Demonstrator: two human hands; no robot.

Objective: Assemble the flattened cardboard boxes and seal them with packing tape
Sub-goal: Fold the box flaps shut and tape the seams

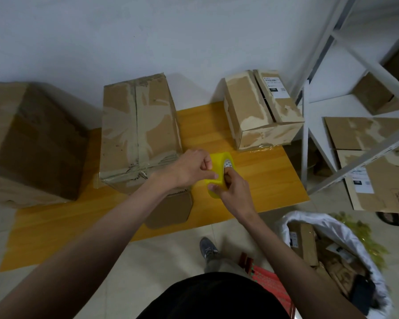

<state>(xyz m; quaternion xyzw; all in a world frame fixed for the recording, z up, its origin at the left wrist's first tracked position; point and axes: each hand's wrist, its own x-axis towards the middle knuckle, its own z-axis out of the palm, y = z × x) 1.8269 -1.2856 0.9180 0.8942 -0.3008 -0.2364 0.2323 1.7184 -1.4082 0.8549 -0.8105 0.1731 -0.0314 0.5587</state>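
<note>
The yellow tape roll [219,171] is held above the orange table [263,180], in front of the middle box [138,132]. The right hand [234,187] grips it with the thumb in the core, while the left hand [194,168] pinches at its outer face. Another box [260,109] stands behind, a third [32,143] left.

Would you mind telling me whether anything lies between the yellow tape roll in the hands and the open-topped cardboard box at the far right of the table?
Nothing visible does. The yellow roll of packing tape, held by the left hand and right hand, has only bare orange tabletop between it and the small cardboard box with the open seam.
</note>
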